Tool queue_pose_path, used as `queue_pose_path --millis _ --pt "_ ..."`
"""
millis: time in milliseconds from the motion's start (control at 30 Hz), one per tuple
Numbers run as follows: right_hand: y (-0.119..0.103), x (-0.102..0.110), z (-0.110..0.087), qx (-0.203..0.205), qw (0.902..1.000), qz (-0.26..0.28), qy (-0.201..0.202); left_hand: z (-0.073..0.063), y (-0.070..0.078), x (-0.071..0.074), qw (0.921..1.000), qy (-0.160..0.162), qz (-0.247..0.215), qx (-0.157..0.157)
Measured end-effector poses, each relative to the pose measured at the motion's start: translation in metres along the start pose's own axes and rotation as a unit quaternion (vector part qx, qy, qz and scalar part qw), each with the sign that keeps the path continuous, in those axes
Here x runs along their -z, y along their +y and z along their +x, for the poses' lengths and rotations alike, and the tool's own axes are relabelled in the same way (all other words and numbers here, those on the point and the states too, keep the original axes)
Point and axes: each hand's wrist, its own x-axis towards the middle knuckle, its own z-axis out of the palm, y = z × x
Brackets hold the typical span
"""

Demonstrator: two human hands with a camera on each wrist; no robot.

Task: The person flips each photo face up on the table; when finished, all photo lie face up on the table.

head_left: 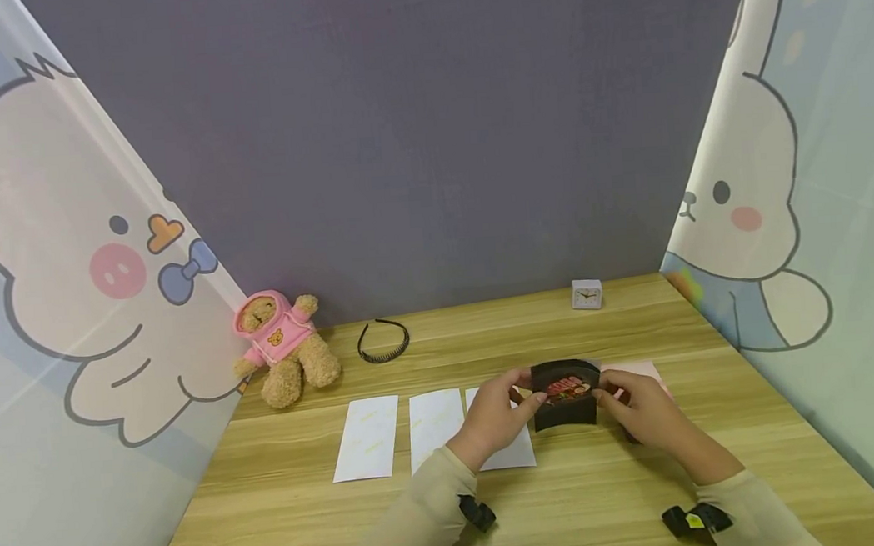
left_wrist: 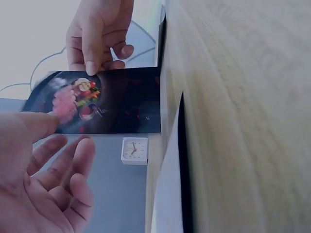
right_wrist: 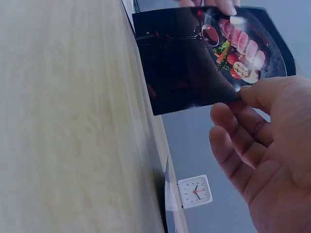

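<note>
A glossy dark photo card (head_left: 566, 414), printed with sliced meat, vegetables and a wine glass, is held off the table between both hands. My left hand (head_left: 491, 424) pinches its left edge, thumb over the picture. At the opposite edge my right hand (head_left: 648, 410) grips with thumb and fingers. The card bows slightly in the head view. In the right wrist view the right thumb lies on the picture side of the card (right_wrist: 180, 73), the other fingers curled below. Beneath the left hand lies a white card (head_left: 511, 455), partly covered. A pale pink card (head_left: 647, 370) shows behind the right hand.
Two more white cards (head_left: 368, 437) (head_left: 433, 423) lie left of the hands. Toward the back stand a white clock (head_left: 587, 295) and a teddy bear in a pink hoodie (head_left: 283, 341). A black headband (head_left: 385, 357) rests near the bear. A grey partition (head_left: 414, 141) closes the back.
</note>
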Motion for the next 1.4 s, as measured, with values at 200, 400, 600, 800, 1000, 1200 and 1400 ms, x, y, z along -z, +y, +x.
queue_pose_path --millis 200,400,600,800,1000,1200,1400 --pt "-0.0009 -0.0013 0.0006 -0.02 0.9996 0.006 0.02 -0.0006 -0.0026 -0.0018 0.9995 -0.021 0.022 0.01" --pt "-0.0021 -0.0012 0.0009 -0.053 0.9975 0.039 0.025 -0.0002 -0.0039 -0.0021 0.9994 -0.031 0.009 0.01" --pt "-0.0019 -0.0011 0.0003 -0.071 0.9946 0.073 0.019 -0.0007 -0.0043 -0.0016 0.9993 -0.038 0.001 0.002" --pt "-0.0026 -0.0011 -0.0001 -0.079 0.9918 0.099 0.012 -0.0008 -0.0048 -0.0003 0.9991 -0.042 -0.003 0.003" --pt "-0.0042 -0.0015 0.0006 -0.091 0.9891 0.115 0.012 -0.0003 -0.0039 0.0012 0.9991 -0.038 -0.011 0.013" --pt "-0.0034 -0.0015 0.0005 -0.093 0.9897 0.107 0.02 0.0 -0.0029 0.0024 0.9996 -0.027 -0.006 0.012" --pt "-0.0068 0.0017 0.0013 -0.105 0.9851 0.135 0.021 0.0011 -0.0003 0.0045 0.9998 -0.011 -0.009 0.01"
